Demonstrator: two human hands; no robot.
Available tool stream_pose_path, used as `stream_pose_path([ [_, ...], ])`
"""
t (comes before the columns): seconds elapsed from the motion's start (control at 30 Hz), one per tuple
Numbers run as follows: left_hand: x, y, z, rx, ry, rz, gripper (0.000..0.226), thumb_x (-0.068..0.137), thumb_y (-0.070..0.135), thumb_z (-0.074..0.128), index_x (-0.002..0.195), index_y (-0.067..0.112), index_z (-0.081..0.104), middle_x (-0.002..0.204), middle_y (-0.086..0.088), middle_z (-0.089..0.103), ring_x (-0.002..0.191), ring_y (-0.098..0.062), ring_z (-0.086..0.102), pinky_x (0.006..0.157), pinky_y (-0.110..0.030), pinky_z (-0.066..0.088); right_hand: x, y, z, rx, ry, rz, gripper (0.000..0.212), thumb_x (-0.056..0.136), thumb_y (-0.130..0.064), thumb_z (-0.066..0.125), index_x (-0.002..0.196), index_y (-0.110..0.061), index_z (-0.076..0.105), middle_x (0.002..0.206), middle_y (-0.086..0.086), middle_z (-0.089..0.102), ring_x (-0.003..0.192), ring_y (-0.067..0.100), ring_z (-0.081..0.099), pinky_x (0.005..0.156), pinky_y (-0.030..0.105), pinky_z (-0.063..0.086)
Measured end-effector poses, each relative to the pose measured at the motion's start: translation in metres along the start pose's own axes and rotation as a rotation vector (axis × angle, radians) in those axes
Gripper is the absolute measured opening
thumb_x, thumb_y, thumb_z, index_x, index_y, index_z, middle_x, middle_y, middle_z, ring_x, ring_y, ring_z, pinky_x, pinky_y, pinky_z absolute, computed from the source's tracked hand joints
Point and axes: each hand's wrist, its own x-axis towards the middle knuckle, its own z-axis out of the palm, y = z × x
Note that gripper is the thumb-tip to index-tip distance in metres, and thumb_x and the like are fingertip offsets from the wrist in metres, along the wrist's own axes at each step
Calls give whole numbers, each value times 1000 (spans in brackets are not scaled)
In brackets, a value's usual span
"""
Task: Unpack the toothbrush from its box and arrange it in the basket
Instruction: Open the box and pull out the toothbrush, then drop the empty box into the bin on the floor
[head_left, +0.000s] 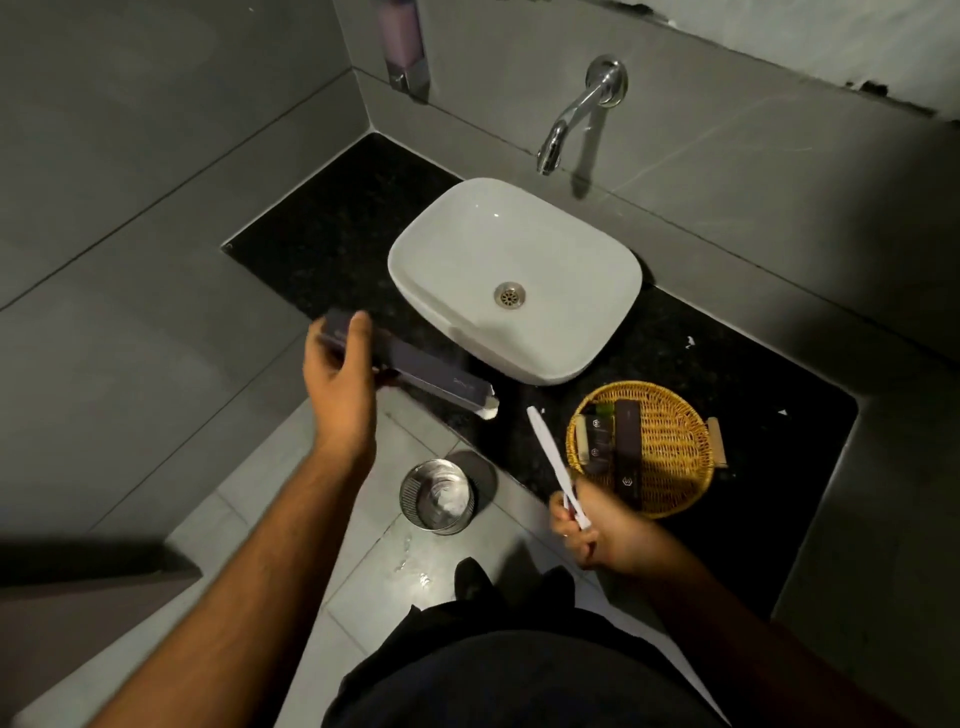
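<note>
White brush out, basket next

Our right hand (597, 530) grips the brush (556, 465) just left of the basket (698, 480), tip pointing away; left hand (340, 379) clasps the box (426, 371).

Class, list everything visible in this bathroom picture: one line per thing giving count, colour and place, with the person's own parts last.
Box: one, dark purple, in left hand, open end toward basket.
Toothbrush: one, white, in right hand.
Basket: one, wicker yellow, on counter right of basin; holds dark toiletry packs.
Basin: one, white, on black counter.
Tap: one, chrome, on wall.
Dispenser: one, purple, on wall.
Bin: one, metal, on floor.
Left hand: grip on box.
Right hand: grip on toothbrush.
</note>
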Motion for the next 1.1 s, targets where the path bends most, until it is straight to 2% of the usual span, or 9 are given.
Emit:
stream_pose_path([
  [0.13,2,-105,-57,-43,122,-439,14,110,29,66,115,16,67,126,-26,78,90,-35,81,87,-41,69,4,11,0,-58,60,-101,61,102,-65,27,64,-20,46,49,-7,37,35,7,28,37,14,21],
  [0.23,-7,-174,-84,-23,162,-709,19,107,20,71,121,8,69,131,-33,75,92,-40,77,99,-53,63,1,17,1,-79,1,0,76,103,-69,21,53,-17,43,49,-3,34,35,11,25,43,19,16],
  [0.43,-11,-273,-99,136,276,-879,40,101,12,76,127,-17,67,90,-28,72,64,-29,70,56,-30,55,8,51,-17,28,56,85,73,101,-72,24,56,-17,43,56,-1,31,39,12,23,48,23,16],
  [0.53,3,-311,-85,219,251,-885,60,103,31,76,146,-7,57,123,-28,70,87,-42,74,72,-43,58,18,77,-39,78,133,91,74,102,-71,29,59,-14,47,55,2,35,42,15,30,46,22,26],
  [0.67,-2,-342,-72,613,-31,-937,76,110,60,48,162,5,43,160,-27,55,143,-50,57,120,-54,48,16,102,-55,304,36,190,64,101,-56,39,57,-9,45,53,7,40,40,18,43,43,24,40],
  [0.83,-37,-326,-42,530,-41,-810,53,117,39,44,157,4,52,158,-26,58,146,-46,55,123,-58,44,12,99,-46,311,112,133,72,105,-62,22,56,-12,41,49,2,35,34,13,32,44,20,25],
  [0.9,-51,-303,-27,467,-103,-733,44,117,36,43,150,12,59,150,-20,64,138,-42,62,113,-59,53,6,83,-41,279,142,103,74,107,-61,20,55,-14,44,49,0,36,33,12,33,43,20,30],
  [0.97,-60,-276,-11,436,-148,-656,41,117,37,44,145,15,63,144,-16,68,125,-37,71,94,-41,59,-2,64,-37,234,195,76,75,107,-61,22,54,-15,47,49,-1,38,32,11,34,41,20,34],
  [1.1,-86,-207,30,591,-347,-194,38,112,43,45,132,20,69,131,-4,74,124,-23,70,104,-43,58,-15,32,-32,53,356,56,66,101,-70,33,57,-22,44,54,-2,33,37,11,26,46,23,19],
])
